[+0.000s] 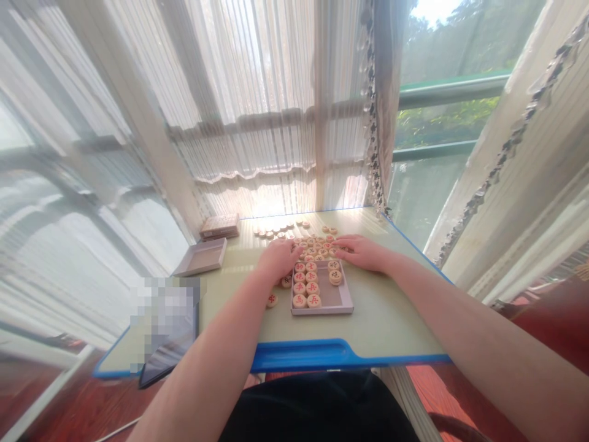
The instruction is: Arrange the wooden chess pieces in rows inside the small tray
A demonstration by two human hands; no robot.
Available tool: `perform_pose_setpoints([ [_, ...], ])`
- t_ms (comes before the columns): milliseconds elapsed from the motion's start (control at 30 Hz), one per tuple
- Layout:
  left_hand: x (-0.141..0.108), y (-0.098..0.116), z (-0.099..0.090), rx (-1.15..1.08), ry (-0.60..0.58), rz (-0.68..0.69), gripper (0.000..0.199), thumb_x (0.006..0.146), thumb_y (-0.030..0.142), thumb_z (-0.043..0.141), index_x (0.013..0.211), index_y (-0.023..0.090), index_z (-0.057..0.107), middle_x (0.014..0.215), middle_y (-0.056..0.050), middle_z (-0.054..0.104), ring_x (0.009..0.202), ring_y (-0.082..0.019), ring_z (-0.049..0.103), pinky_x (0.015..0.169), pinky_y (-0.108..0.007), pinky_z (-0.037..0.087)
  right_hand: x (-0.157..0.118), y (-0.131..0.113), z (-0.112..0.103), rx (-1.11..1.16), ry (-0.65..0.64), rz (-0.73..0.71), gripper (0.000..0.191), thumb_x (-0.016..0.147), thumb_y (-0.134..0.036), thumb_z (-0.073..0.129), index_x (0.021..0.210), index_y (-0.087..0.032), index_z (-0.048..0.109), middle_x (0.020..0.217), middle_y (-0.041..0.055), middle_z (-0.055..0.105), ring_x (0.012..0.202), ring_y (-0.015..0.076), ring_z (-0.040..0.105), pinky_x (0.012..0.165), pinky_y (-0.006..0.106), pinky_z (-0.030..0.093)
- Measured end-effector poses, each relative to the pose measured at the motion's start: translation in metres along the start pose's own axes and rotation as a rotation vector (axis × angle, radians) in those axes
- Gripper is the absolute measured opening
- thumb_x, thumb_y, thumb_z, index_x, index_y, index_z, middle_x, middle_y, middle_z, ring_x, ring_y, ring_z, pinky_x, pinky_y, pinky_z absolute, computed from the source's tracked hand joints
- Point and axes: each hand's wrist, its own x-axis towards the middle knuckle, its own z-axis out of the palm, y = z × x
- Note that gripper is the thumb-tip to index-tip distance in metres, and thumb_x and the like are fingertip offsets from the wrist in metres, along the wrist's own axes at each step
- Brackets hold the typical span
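Observation:
My left hand [278,258] rests on the far left side of a shallow box [330,293], its fingers reaching over loose Chinese chess pieces [311,251]. On the other side of that pile, my right hand [362,251] lies with fingers stretched out, the tips touching or just over pieces. Neither hand visibly grips a piece, though some fingertips are hard to make out. Inside the box, red-marked pieces [313,288] fill two columns at the left. A few dark-marked pieces [335,277] sit at its upper right. One red-marked piece [272,299] lies left of the box.
An open box lid or tray [201,256] lies at the left, with a stacked box [221,225] behind it. A dark tablet [171,350] rests at the table's [391,319] left front corner. More pieces [275,232] line the far side. Sheer curtains [257,92] hang behind.

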Motion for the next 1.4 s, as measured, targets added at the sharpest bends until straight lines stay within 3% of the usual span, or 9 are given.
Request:
perform_pose_setpoints([
  [533, 0.0008, -0.0017, -0.0008, -0.011, 0.011, 0.017, 0.048, 0.09, 0.051, 0.031, 0.108, 0.019, 0.061, 0.111, -0.011, 0.063, 0.108, -0.024, 0.054, 0.093, -0.036, 0.041, -0.0016, 0.0004, -0.0017, -0.012, -0.03, 0.011, 0.057, 0.082, -0.053, 0.046, 0.127, -0.02, 0.057, 0.136, 0.0098, 0.051, 0.126, 0.0286, 0.044, 0.107, 0.042, 0.033],
  [967, -0.0045, 0.006, -0.0071, 0.024, -0.061, 0.003, 0.054, 0.09, 0.055, 0.028, 0.118, 0.019, 0.056, 0.12, -0.012, 0.059, 0.113, -0.026, 0.052, 0.093, -0.036, 0.04, -0.0025, -0.0031, -0.0035, -0.021, -0.02, 0.012, 0.053, 0.082, -0.051, 0.047, 0.123, -0.02, 0.06, 0.132, 0.01, 0.055, 0.122, 0.0283, 0.048, 0.104, 0.042, 0.037],
  [1100, -0.0041, 0.0048, -0.0058, 0.018, -0.056, -0.001, 0.051, 0.09, 0.054, 0.029, 0.116, 0.019, 0.057, 0.118, -0.012, 0.06, 0.112, -0.025, 0.052, 0.093, -0.035, 0.04, -0.0007, -0.0026, -0.0031, -0.024, 0.107, 0.058, 0.047, 0.082, -0.05, 0.048, 0.113, -0.02, 0.067, 0.128, 0.012, 0.057, 0.119, 0.0288, 0.051, 0.102, 0.042, 0.039],
  [1267, -0.0047, 0.0053, -0.0063, 0.009, -0.055, -0.01, 0.051, 0.09, 0.054, 0.029, 0.115, 0.019, 0.058, 0.119, -0.012, 0.059, 0.112, -0.025, 0.051, 0.093, -0.035, 0.04, -0.0002, -0.0014, -0.0066, -0.025, 0.32, 0.075, 0.048, 0.084, -0.05, 0.045, 0.116, -0.018, 0.064, 0.131, 0.0135, 0.052, 0.125, 0.0289, 0.043, 0.108, 0.044, 0.031],
  [1400, -0.0044, 0.0052, -0.0071, 0.004, -0.057, -0.011, 0.052, 0.09, 0.053, 0.03, 0.117, 0.02, 0.058, 0.119, -0.011, 0.06, 0.113, -0.025, 0.051, 0.094, -0.035, 0.04, -0.0005, 0.0005, -0.0058, -0.003, 0.355, 0.09, 0.054, 0.085, -0.051, 0.044, 0.125, -0.017, 0.056, 0.136, 0.0142, 0.046, 0.128, 0.0298, 0.038, 0.109, 0.046, 0.028],
])
